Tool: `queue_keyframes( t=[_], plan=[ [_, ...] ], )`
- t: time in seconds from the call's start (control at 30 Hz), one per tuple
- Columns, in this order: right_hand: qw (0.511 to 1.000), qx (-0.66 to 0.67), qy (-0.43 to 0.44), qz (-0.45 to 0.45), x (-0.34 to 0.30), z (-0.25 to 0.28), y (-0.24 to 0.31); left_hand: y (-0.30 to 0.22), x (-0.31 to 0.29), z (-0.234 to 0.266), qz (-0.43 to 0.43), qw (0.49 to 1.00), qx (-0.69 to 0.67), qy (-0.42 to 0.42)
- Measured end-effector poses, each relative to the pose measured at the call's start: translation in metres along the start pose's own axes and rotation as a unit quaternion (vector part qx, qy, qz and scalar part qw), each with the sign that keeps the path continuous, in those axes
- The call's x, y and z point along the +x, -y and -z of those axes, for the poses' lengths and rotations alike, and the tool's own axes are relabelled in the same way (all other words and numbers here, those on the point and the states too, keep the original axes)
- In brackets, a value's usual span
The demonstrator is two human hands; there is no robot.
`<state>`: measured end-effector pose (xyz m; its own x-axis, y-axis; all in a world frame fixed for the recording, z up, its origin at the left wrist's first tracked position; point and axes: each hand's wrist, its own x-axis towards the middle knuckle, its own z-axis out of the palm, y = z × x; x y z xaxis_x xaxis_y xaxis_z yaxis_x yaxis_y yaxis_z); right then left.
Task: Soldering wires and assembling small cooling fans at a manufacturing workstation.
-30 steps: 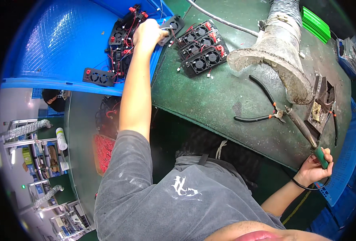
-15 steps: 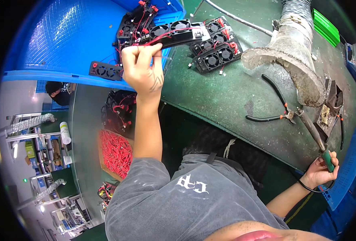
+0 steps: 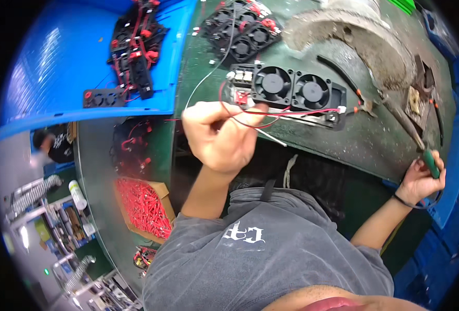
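Pinched at its near left edge, a black twin-fan unit (image 3: 292,89) with red and black wires is held over the bench by my left hand (image 3: 223,137). A thin silvery wire (image 3: 207,76), which looks like solder wire, runs down from the top edge to this hand; a pale end sticks out past the fingers. At the bench's right edge my right hand (image 3: 421,179) is closed around the green handle of a soldering iron (image 3: 430,160). Its metal barrel points away and left, close to orange-and-black cutting pliers (image 3: 365,106) partly hidden by the fan unit.
More fan units (image 3: 239,31) are piled on the green bench (image 3: 354,147); others (image 3: 133,57) lie in a blue bin (image 3: 48,67) at left. A crusted duct mouth (image 3: 351,36) stands far right, by a small metal box (image 3: 416,98). Red parts fill a cardboard box (image 3: 170,205) below.
My left hand has come nearer and right from the bin's edge, bringing the fan unit over the bench. The right hand still holds the soldering iron. The whole view has shifted.
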<state>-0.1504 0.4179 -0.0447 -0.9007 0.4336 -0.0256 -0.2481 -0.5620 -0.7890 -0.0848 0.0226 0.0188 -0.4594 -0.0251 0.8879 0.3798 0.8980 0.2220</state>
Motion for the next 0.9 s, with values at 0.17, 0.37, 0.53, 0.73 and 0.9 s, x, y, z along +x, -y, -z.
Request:
queue_keyframes(
  t=[0.17,0.37,0.53,0.73,0.9],
  plan=[
    [0.999,0.033,-0.028,0.011,0.0,-0.005,-0.005,-0.018,-0.017,-0.036,0.024,0.999,-0.034,0.009],
    [0.999,0.042,0.023,0.004,-0.006,-0.009,-0.002,-0.008,-0.012,-0.053,-0.035,0.992,-0.068,0.102],
    [0.998,0.054,0.019,0.006,-0.008,-0.007,-0.003,0.008,-0.016,-0.059,-0.037,0.987,0.063,0.142],
    [0.998,0.052,0.038,-0.004,-0.006,-0.006,-0.002,0.01,-0.013,-0.039,0.041,0.948,0.171,0.265],
    [0.999,0.046,0.009,0.013,-0.005,-0.008,-0.002,0.011,-0.005,-0.011,0.181,0.94,0.16,0.243]
  ],
)
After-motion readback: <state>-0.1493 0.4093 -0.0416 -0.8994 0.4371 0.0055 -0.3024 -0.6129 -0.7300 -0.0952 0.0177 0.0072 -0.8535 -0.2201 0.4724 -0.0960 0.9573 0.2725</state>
